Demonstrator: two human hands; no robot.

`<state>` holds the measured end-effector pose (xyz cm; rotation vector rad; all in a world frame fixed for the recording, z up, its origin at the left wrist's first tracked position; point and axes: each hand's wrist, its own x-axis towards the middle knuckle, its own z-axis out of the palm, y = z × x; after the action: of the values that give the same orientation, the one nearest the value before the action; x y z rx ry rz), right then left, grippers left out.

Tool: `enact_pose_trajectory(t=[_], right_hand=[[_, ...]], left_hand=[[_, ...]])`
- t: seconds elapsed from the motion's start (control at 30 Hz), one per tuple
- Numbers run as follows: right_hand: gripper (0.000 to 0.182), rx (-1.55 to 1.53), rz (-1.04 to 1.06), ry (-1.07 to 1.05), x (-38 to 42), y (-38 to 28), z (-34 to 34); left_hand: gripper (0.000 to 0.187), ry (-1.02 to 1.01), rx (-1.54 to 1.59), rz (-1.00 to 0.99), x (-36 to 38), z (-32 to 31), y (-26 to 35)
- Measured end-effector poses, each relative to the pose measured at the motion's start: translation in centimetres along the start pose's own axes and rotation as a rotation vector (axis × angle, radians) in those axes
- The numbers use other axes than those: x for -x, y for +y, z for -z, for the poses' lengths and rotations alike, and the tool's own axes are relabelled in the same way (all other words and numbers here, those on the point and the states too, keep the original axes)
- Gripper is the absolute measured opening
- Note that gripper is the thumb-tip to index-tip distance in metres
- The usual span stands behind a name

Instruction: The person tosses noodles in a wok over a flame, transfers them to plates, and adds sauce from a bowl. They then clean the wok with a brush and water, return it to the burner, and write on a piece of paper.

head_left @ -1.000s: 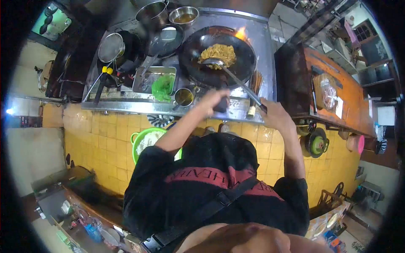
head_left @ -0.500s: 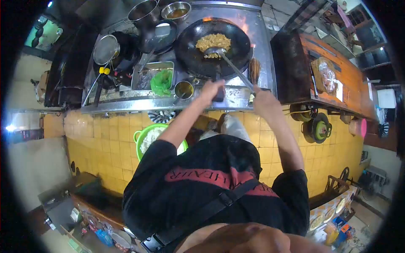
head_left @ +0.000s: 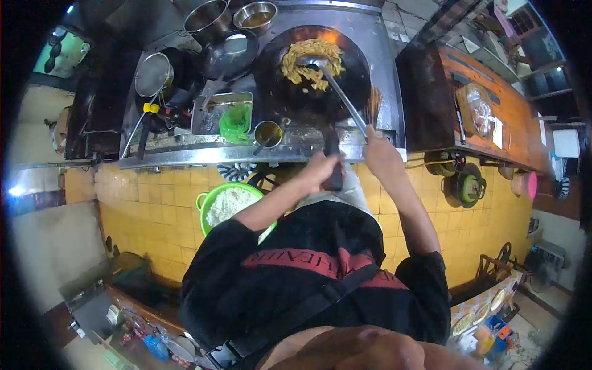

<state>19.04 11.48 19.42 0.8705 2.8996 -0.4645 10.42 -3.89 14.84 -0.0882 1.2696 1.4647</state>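
Observation:
My left hand (head_left: 324, 172) is closed around the dark handle of a black wok (head_left: 280, 102), close to my body at the stove's front edge. Light brown pieces of food (head_left: 330, 48) lie spread over the far half of the wok. My right hand (head_left: 383, 157) grips the long metal handle of a ladle (head_left: 344, 97). The ladle's bowl is in among the food and partly covered by it. An orange glow shows at the wok's far rim.
A metal cup (head_left: 268, 133), a tray (head_left: 197, 120) with a green plastic bag (head_left: 237, 122), and a strainer (head_left: 153, 75) stand left on the steel stove. A bamboo brush (head_left: 374, 106) lies right of the wok. A green basket (head_left: 203, 213) of white rice stands below my left arm.
My left hand has drawn the wok handle toward my body. The food has gone from a compact heap to a wider spread, and the flames at the right rim are out of sight.

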Motion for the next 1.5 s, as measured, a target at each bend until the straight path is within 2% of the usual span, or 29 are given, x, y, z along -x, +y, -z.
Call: enact_pose_trajectory(t=[0.07,0.13,0.17,0.2,0.27,0.33,0.4,0.47,0.53,0.6,0.67,0.7,0.73,0.77,0.8,0.87,0.9,1.0,1.03,1.1,1.2,1.23,1.27,1.33,1.37,1.4,1.43,1.47,1.5], right_hand=[[0.045,-0.076,0.067,-0.114,0.0,-0.5,3.4],[0.047,-0.087,0.110,-0.164,-0.5,0.4,3.8],[0.046,-0.058,0.113,-0.182,-0.6,0.1,4.7],[0.046,-0.027,0.117,-0.198,-0.5,0.0,5.2],[0.046,0.049,0.099,-0.137,-1.2,0.7,1.1],[0.046,0.112,0.086,-0.057,-2.4,1.0,0.1],[0.045,0.017,0.066,-0.072,-2.4,1.0,0.3],[0.044,0.026,0.100,-0.117,-2.4,1.7,1.7],[0.042,0.059,0.172,-0.205,-2.1,2.2,2.9],[0.040,0.095,0.134,-0.196,-2.5,2.3,1.5],[0.037,0.138,0.084,-0.160,-3.6,2.7,1.1],[0.041,0.151,0.067,-0.107,-3.3,3.1,1.1],[0.044,0.164,0.051,-0.051,-3.1,3.3,1.2],[0.047,0.146,0.032,0.006,-2.3,3.6,2.5],[0.047,0.145,0.025,0.022,-1.6,4.1,3.8],[0.050,-0.116,0.120,0.110,0.5,4.8,5.2],[0.046,-0.130,0.105,0.145,1.0,4.4,5.4],[0.048,-0.264,0.101,0.250,-0.3,2.4,2.5],[0.053,-0.182,0.083,0.227,-2.1,2.7,-0.5],[0.054,-0.157,0.052,0.168,-4.8,1.7,-3.2],[0.052,0.002,-0.027,0.110,-8.8,3.4,-10.1],[0.051,-0.045,-0.022,0.106,-9.5,4.0,-11.1],[0.051,-0.099,-0.023,0.100,-9.8,4.2,-11.5],[0.047,-0.162,-0.067,0.039,-8.3,4.2,-8.5],[0.045,-0.321,-0.037,0.070,-7.1,4.5,-7.6],[0.043,-0.478,-0.006,0.109,-5.9,5.2,-7.4],[0.044,-0.589,0.008,0.216,-5.2,6.7,-8.9],[0.044,-0.594,-0.003,0.231,-3.4,8.0,-8.6],[0.045,-0.711,-0.004,0.222,-1.2,9.2,-8.0]], left_hand=[[0.016,-0.034,-0.018,0.076,0.0,0.3,1.0],[0.021,0.105,-0.136,-0.070,-2.9,2.2,4.2],[0.022,0.042,-0.039,-0.175,-5.6,4.3,4.0],[0.027,0.075,-0.049,-0.190,-9.0,6.5,3.0],[0.020,0.197,-0.213,-0.217,-6.4,4.6,3.3],[0.019,0.178,-0.060,-0.106,-5.5,2.6,-0.7],[0.017,-0.010,0.039,0.003,0.1,-0.5,0.4],[0.018,-0.022,0.040,0.020,-0.2,-0.4,1.9],[0.018,0.101,-0.080,-0.078,-3.1,1.7,5.2],[0.020,0.065,0.031,-0.184,-8.3,5.5,3.7],[0.022,0.154,0.002,-0.177,-6.3,3.4,2.4],[0.023,0.301,0.063,-0.150,-3.0,0.5,2.4],[0.018,0.009,-0.049,-0.005,-1.7,1.5,1.3],[0.016,-0.012,-0.096,0.055,-0.4,0.9,1.3],[0.017,0.001,0.073,0.008,-0.6,0.8,0.6],[0.016,0.080,0.056,-0.075,-3.2,2.1,1.3],[0.013,0.021,-0.038,-0.199,-6.7,4.1,0.2],[0.019,0.034,-0.179,-0.430,-14.0,8.0,-0.9],[0.019,0.020,-0.195,-0.422,-14.4,8.0,-0.3],[0.017,0.111,0.050,-0.318,-14.9,7.4,0.7],[0.018,0.081,0.138,-0.204,-16.6,8.1,0.2],[0.019,0.045,0.161,-0.101,-16.4,7.8,1.2],[0.021,0.008,0.221,0.089,-17.9,9.0,1.5],[0.022,0.059,0.198,0.148,-16.7,7.9,3.5],[0.019,0.224,0.074,0.117,-17.2,7.5,3.3],[0.019,0.218,0.054,0.128,-17.0,7.4,2.6],[0.018,0.208,-0.144,-0.002,-16.8,7.2,1.9],[0.019,0.196,-0.338,-0.138,-16.1,7.0,1.4],[0.019,0.160,-0.263,-0.116,-15.2,6.8,1.2]])
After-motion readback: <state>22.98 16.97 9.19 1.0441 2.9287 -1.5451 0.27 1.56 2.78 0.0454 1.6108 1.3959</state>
